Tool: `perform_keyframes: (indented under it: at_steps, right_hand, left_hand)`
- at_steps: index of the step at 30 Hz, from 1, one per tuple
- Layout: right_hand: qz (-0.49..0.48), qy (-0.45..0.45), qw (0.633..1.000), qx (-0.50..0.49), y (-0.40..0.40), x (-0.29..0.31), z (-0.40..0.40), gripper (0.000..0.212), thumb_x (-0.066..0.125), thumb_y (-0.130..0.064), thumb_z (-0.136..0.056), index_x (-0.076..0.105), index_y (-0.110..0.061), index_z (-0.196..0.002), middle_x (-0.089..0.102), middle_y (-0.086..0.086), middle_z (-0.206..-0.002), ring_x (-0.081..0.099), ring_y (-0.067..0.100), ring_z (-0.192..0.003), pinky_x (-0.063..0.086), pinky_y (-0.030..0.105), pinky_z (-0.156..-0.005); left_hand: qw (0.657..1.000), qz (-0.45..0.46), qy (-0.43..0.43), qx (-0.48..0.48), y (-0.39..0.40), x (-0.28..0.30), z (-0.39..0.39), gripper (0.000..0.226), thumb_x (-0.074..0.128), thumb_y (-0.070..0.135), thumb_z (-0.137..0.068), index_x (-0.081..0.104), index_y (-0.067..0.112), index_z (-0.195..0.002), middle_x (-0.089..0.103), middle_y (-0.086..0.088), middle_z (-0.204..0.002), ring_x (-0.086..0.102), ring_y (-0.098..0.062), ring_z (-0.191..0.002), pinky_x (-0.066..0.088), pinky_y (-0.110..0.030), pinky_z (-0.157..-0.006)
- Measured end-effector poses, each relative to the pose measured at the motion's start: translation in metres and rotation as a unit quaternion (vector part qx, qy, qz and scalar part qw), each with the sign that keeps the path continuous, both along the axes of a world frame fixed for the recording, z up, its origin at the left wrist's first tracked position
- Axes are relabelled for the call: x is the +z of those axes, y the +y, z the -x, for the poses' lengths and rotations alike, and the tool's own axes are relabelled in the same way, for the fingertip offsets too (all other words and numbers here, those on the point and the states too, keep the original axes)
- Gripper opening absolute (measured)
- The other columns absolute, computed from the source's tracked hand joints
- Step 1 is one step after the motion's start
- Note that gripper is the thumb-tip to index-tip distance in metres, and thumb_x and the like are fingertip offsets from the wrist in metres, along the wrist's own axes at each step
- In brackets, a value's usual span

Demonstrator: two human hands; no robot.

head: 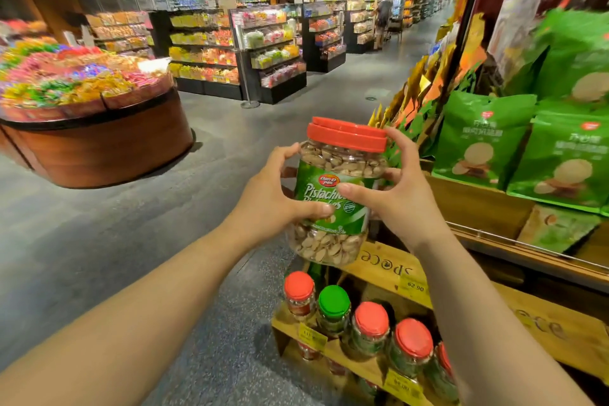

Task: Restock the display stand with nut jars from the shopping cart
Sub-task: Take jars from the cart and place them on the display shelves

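Both hands' fingers (351, 189) grip the pistachio jar (336, 191) from opposite sides, slightly tilted.

You had two hands on one pistachio jar (336, 194) at the centre of the frame: your left hand (273, 198) and your right hand (395, 194). On the wooden display stand (389, 270) at lower right you could count five capped jars in the front row, four with red lids (370, 318) and one with a green lid (333, 301). Three yellow price tags (413, 287) showed on its edges. At right stood at least three clear green snack bags (478, 142), others blurred.
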State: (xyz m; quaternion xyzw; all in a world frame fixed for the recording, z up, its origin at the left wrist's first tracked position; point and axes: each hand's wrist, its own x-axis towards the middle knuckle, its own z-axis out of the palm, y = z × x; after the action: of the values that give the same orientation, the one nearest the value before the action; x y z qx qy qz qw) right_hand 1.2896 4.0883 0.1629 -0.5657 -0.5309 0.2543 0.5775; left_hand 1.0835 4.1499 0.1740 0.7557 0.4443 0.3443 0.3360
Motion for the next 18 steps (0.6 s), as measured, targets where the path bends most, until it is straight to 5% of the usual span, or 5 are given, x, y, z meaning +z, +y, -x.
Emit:
perform_keyframes:
  at_steps: [5,9,13,18]
  right_hand:
    - [0.041,-0.022,0.999,-0.005,0.068,-0.012,-0.007,0.106,0.094,-0.048,-0.057,0.028,-0.059,-0.139,0.051,-0.03,-0.12,0.058,-0.009,-0.106,0.059,0.044,-0.092]
    - [0.084,-0.01,0.996,-0.009,0.103,-0.03,-0.007,0.111,0.092,-0.048,-0.054,0.03,-0.052,-0.146,0.055,-0.031,-0.116,0.057,-0.018,-0.102,0.06,0.045,-0.091]
    - [0.112,-0.01,0.993,-0.033,0.132,-0.054,0.005,0.112,0.091,-0.053,-0.051,0.029,-0.053,-0.145,0.058,-0.029,-0.116,0.058,-0.014,-0.105,0.059,0.045,-0.093]
    - [0.134,-0.033,0.987,-0.086,0.15,-0.082,0.03,0.106,0.094,-0.045,-0.06,0.026,-0.054,-0.14,0.058,-0.031,-0.114,0.059,-0.011,-0.104,0.057,0.034,-0.092]
  left_hand:
    - [0.999,0.032,-0.02,-0.006,0.07,-0.031,-0.01,0.117,0.086,0.074,-0.045,0.032,0.046,-0.145,0.05,0.009,-0.145,0.051,-0.014,-0.132,0.048,-0.045,-0.107]
    - [0.997,0.07,-0.021,-0.022,0.113,-0.055,-0.009,0.11,0.082,0.076,-0.048,0.034,0.046,-0.142,0.05,0.016,-0.145,0.046,-0.004,-0.136,0.043,-0.041,-0.113]
    - [0.994,0.098,-0.015,-0.05,0.153,-0.083,-0.003,0.106,0.093,0.052,-0.06,0.035,0.035,-0.147,0.05,0.021,-0.135,0.047,-0.001,-0.13,0.043,-0.038,-0.113]
    - [0.987,0.11,-0.005,-0.114,0.193,-0.114,0.013,0.098,0.091,0.025,-0.071,0.033,0.026,-0.151,0.047,0.024,-0.129,0.047,0.012,-0.116,0.037,0.002,-0.089]
